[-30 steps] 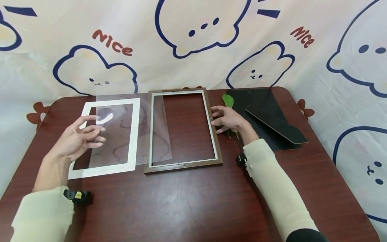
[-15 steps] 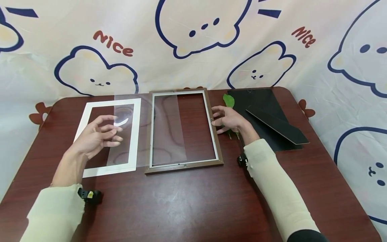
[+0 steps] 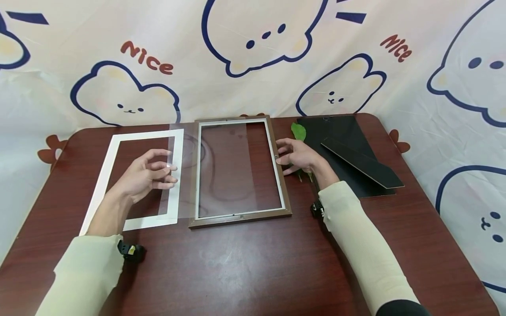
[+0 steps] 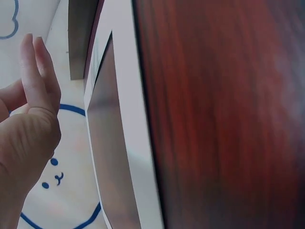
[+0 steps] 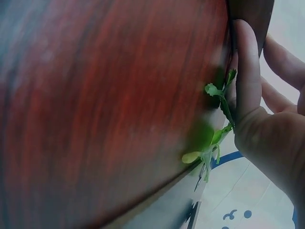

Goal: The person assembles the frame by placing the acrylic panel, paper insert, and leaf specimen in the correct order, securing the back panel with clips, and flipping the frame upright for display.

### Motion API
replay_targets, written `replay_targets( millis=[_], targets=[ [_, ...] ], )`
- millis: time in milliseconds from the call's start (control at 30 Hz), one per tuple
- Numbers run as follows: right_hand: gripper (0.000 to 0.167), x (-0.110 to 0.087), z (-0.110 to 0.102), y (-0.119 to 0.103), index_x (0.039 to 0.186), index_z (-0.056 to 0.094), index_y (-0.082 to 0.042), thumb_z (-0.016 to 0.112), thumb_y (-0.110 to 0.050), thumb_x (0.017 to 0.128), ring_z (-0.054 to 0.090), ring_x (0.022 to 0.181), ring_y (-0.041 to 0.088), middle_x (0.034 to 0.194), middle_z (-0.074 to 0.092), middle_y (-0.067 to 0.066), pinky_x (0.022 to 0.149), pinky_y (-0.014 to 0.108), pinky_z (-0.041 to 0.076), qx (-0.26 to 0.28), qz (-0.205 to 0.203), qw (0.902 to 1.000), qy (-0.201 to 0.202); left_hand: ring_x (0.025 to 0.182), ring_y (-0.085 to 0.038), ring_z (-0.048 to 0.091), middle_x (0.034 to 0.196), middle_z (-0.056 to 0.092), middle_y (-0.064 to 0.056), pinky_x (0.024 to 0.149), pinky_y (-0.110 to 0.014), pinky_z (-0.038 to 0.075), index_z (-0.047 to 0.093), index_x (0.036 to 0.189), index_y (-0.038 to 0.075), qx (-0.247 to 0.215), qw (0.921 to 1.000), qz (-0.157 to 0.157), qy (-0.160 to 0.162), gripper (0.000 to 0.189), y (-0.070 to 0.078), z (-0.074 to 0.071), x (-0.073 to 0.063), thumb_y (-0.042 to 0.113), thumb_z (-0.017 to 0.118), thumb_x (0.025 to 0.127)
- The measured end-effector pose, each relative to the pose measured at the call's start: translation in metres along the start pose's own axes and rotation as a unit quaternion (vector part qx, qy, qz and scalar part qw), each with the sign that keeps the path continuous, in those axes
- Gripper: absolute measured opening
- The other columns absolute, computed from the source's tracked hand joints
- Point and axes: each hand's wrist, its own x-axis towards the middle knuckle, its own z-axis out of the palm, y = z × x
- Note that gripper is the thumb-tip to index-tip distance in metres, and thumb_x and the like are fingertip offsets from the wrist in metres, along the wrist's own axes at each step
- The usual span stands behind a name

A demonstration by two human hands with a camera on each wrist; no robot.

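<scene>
In the head view my left hand (image 3: 146, 175) pinches the left edge of a clear plastic sheet (image 3: 227, 175). That sheet stretches rightward over most of a brown picture frame (image 3: 241, 217) with a pale inner lip. Under my left hand lies a white mat (image 3: 150, 222) with a rectangular opening, its right border overlapped by the sheet. My right hand (image 3: 298, 156) steadies the frame's right side, fingers bent against the outer edge. In the right wrist view the thumb touches the frame's side (image 5: 252, 24).
Just beyond my right hand are a green leaf (image 3: 298, 131) and small leafy sprigs (image 5: 209, 148). A black backing board (image 3: 359, 145) with a raised stand flap (image 3: 363, 164) lies at the right. A printed cloth (image 3: 245, 87) hangs behind the dark red table (image 3: 229, 272).
My left hand has moved right, sliding the clear sheet from over the mat farther across the picture frame. My right hand has stayed at the frame's right side.
</scene>
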Motion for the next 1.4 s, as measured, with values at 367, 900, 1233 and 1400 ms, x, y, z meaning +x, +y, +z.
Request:
replay_targets(
  millis=[367, 900, 1233, 1400],
  targets=[
    [0.07, 0.003, -0.001, 0.001, 0.158, 0.029, -0.008, 0.062, 0.004, 0.098, 0.057, 0.116, 0.039, 0.144, 0.038, 0.023, 0.079, 0.046, 0.062, -0.006, 0.0, 1.0, 0.002, 0.08, -0.024, 0.072, 0.105, 0.065, -0.015, 0.074, -0.036, 0.063, 0.034, 0.142, 0.003, 0.026, 0.9993, -0.023, -0.012, 0.042, 0.0, 0.018, 0.013, -0.006, 0.048, 0.104],
    [0.069, 0.003, -0.001, -0.001, 0.158, 0.03, -0.008, 0.061, 0.005, 0.098, 0.06, 0.111, 0.038, 0.141, 0.04, 0.023, 0.078, 0.046, 0.062, -0.006, -0.002, 1.0, 0.004, 0.083, -0.021, 0.072, 0.117, 0.054, -0.021, 0.08, -0.037, 0.062, 0.027, 0.15, 0.002, 0.066, 0.9968, -0.041, -0.018, 0.048, 0.005, 0.037, 0.031, -0.006, 0.042, 0.105],
    [0.069, 0.003, 0.001, 0.002, 0.158, 0.031, -0.008, 0.061, 0.006, 0.098, 0.061, 0.109, 0.037, 0.139, 0.042, 0.022, 0.077, 0.046, 0.062, -0.002, 0.001, 1.0, 0.005, 0.081, -0.022, 0.073, 0.118, 0.06, -0.023, 0.078, -0.036, 0.062, 0.025, 0.148, -0.003, 0.04, 0.9982, -0.039, -0.023, 0.049, 0.002, 0.043, 0.037, -0.007, 0.045, 0.104],
    [0.068, 0.003, 0.001, 0.002, 0.158, 0.03, -0.008, 0.061, 0.006, 0.098, 0.062, 0.109, 0.037, 0.139, 0.042, 0.022, 0.077, 0.046, 0.062, -0.003, 0.001, 1.0, 0.005, 0.081, -0.023, 0.073, 0.117, 0.06, -0.023, 0.078, -0.036, 0.062, 0.025, 0.148, -0.002, 0.028, 0.9985, -0.043, -0.019, 0.049, 0.002, 0.045, 0.039, -0.008, 0.046, 0.104]
  ],
)
